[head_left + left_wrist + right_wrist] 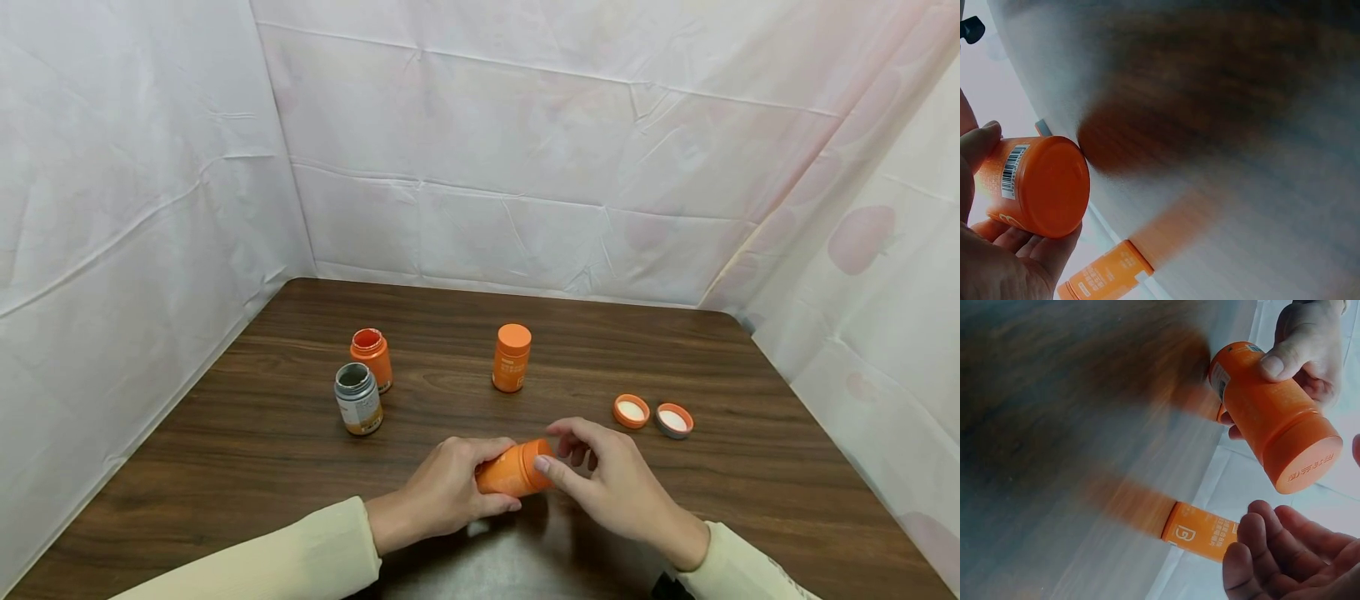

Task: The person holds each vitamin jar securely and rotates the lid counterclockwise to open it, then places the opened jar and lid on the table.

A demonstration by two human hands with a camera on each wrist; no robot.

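An orange bottle point(504, 475) lies tilted in my left hand point(442, 487), its thumb and fingers wrapped round the body. Its orange screw cap point(1307, 459), with raised lettering on top, is on and points to the right. In the left wrist view the flat base point(1057, 187) and a barcode point(1014, 172) show. Beside the cap is my right hand point(615, 479), fingers loosely bent and spread. Its thumb overlaps the cap's edge in the head view, while the fingers stand apart from the cap in the right wrist view.
A second orange bottle point(512, 367), capped, stands upright farther back. To the left stand an uncapped orange bottle point(372, 357) and an uncapped grey bottle point(358, 404). On the right, an orange cap point(632, 412) and a grey cap point(674, 422) lie upturned on the wooden table point(720, 367).
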